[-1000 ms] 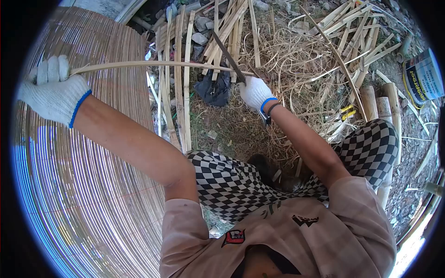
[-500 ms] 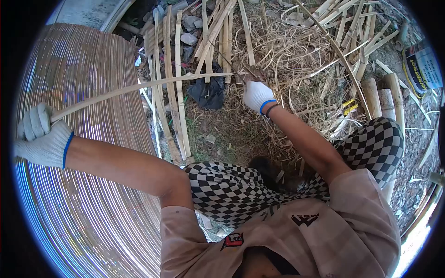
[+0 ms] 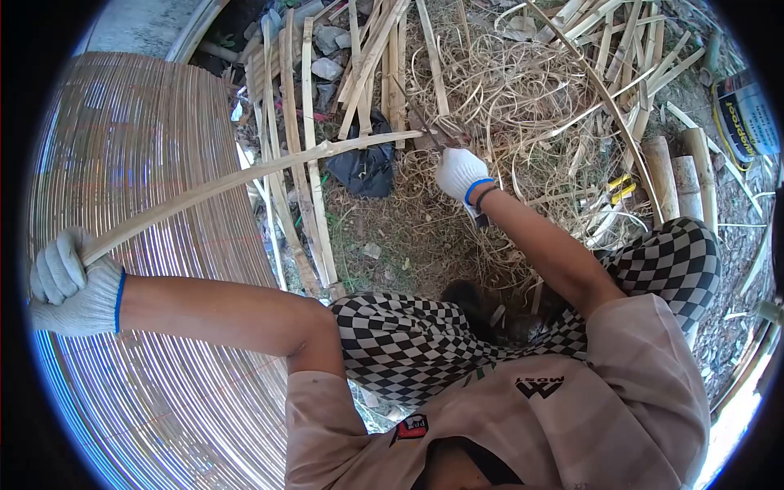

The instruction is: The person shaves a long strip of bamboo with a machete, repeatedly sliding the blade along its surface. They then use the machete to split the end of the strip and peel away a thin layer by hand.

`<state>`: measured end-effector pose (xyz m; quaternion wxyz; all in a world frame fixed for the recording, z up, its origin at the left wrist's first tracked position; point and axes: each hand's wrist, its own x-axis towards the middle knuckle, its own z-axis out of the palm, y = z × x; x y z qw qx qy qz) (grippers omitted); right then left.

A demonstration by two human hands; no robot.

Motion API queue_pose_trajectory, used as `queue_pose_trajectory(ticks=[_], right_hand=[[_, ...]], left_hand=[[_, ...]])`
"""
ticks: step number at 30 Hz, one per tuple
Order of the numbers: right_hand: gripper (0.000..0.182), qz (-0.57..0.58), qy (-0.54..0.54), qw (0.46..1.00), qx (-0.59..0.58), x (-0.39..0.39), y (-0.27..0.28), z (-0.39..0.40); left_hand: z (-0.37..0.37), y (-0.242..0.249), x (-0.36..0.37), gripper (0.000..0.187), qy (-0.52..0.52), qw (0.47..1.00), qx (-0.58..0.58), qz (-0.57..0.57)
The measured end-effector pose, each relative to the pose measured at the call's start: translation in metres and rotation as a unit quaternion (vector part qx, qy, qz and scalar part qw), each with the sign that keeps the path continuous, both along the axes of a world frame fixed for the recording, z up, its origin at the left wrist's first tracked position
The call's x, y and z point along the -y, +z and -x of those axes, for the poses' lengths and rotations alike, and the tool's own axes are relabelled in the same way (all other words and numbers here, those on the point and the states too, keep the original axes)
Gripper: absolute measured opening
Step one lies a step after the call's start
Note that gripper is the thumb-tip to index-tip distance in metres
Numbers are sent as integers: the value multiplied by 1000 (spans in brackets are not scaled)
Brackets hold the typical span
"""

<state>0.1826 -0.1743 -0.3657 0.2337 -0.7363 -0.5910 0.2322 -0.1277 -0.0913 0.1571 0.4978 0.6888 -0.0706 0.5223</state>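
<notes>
My left hand [image 3: 69,282], in a white knit glove with a blue cuff, grips the near end of a long pale bamboo strip [image 3: 220,188]. The strip slants up to the right, and its far end overlaps the dark, narrow blade of a knife [image 3: 419,114] in this view. Closed around that knife's handle is my right hand [image 3: 462,173], gloved the same way; the handle itself is hidden in the fist. A black plastic bag [image 3: 366,167] lies on the ground below the strip's far end.
A slatted bamboo blind [image 3: 155,147] spreads along the left side. Curly shavings [image 3: 523,98] cover the ground ahead, with split strips [image 3: 314,163] beside them. On the right are cut bamboo poles [image 3: 661,175], a yellow-handled tool [image 3: 622,193] and a labelled bucket [image 3: 747,122].
My left hand has lowered, so the strip slopes more steeply and its far end has shifted slightly right. My right hand with the knife has moved a little right and down.
</notes>
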Motion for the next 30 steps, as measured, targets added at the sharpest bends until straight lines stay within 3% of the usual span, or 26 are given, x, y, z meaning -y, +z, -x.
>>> queue_pose_trajectory(ticks=[5, 7, 10, 12, 13, 15, 16, 18, 20, 23, 25, 27, 30], right_hand=[[23, -133, 4, 991, -10, 6, 45, 17], [20, -51, -26, 998, -5, 12, 9, 11], [28, -25, 59, 981, 181, 8, -104, -21], [34, -40, 112, 965, 234, 5, -115, -26], [35, -2, 56, 991, 119, 5, -120, -22], [38, 71, -59, 990, -108, 1, -96, -23], [37, 161, -125, 911, -360, 16, -52, -26], [33, 152, -135, 894, -399, 23, -43, -25], [32, 142, -140, 877, -437, 20, -35, -27], [32, 121, -124, 906, -386, 1, -32, -26], [39, 49, -85, 939, -329, 8, 7, -20], [38, -21, -64, 950, -306, 35, 88, -5], [29, -216, -35, 962, -162, 37, 124, 14]], left_hand=[[13, -6, -5, 63, 35, 999, 8, 25], [14, -7, -5, 65, 39, 999, 8, 28], [21, -5, -15, 69, 23, 999, -4, 28], [15, -6, -12, 71, 14, 999, -5, 33], [15, -9, -9, 72, 7, 999, -5, 39], [4, -18, 2, 73, -5, 999, -5, 50], [-5, -19, 9, 72, 8, 998, -3, 61], [-16, -17, 14, 66, 54, 997, -13, 51], [-27, -23, 12, 63, 2, 999, -10, 53], [-49, -31, 14, 58, 8, 998, 20, 54], [-65, -35, 23, 53, 78, 995, 46, 51], [-81, -38, 34, 47, 183, 980, 68, 42], [-97, -41, 47, 44, 227, 969, 92, 30]])
